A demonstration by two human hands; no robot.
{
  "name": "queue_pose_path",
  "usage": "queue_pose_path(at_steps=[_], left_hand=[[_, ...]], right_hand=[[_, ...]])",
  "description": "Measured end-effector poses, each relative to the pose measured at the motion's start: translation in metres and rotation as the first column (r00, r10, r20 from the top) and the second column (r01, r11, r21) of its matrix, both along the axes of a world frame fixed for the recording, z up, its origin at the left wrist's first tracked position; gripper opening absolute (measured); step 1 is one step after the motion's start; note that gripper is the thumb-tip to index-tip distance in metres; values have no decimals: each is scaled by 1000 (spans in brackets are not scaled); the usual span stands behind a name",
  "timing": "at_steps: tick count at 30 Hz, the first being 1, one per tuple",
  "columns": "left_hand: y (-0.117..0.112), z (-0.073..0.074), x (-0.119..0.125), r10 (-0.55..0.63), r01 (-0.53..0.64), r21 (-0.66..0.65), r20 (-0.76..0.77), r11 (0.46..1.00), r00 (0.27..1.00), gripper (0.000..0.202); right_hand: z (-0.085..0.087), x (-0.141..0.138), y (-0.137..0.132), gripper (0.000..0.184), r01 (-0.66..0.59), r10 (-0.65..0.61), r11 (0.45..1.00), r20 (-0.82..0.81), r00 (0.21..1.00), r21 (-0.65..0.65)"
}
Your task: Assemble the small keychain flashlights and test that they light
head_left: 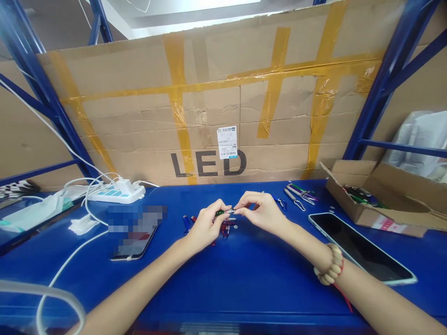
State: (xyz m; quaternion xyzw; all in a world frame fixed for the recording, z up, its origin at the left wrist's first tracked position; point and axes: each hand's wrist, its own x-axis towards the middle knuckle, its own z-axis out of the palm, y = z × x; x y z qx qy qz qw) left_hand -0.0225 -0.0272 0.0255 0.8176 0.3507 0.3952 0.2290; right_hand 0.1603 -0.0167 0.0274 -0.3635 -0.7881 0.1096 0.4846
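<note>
My left hand [206, 225] and my right hand [260, 209] meet over the middle of the blue table [223, 279]. Together they pinch a small green and silver metal piece [225, 212], the left fingers on its green end, the right fingers on its silver end. Under the hands lie a few small red and blue parts [209, 225]. A bead bracelet sits on my right wrist.
A phone [134, 239] lies at the left, a tablet [361, 249] at the right. An open cardboard box [380, 200] with parts stands far right, loose clips [300, 195] beside it. A white power strip [117, 191] with cables sits back left. A taped cardboard sheet forms the back wall.
</note>
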Motion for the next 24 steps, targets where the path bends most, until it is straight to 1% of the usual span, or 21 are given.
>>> queue_pose_path(at_steps=[4,7,9,11,14,19,21,24], left_hand=[[3,0,-1,30,-30,60,-14,998,999,10],[5,1,-2,55,-53,80,-25,995,998,9],[6,2,-2,59,-59,46,-5,997,998,8],[7,2,-1,51,-50,-18,37,999,998,9],[8,1,0,22,-9,-107,114,994,993,12],[12,-1,1,-17,55,-192,196,980,980,18],[14,-2,1,-19,64,-205,212,977,977,19],[17,-3,-1,4,45,-218,221,975,975,23]], right_hand=[[-3,1,4,8,32,-33,998,-17,999,-52],[-4,1,5,8,21,-24,994,-29,999,-110],[-3,0,5,10,5,-14,988,-59,998,-153],[-2,-1,4,12,-16,-1,984,-95,995,-180],[-1,-2,3,16,-49,29,984,-117,993,-174],[1,-1,3,19,-65,52,985,-87,995,-158],[2,2,4,24,-37,22,985,-86,996,-167],[-1,8,11,27,63,-76,982,-69,995,-179]])
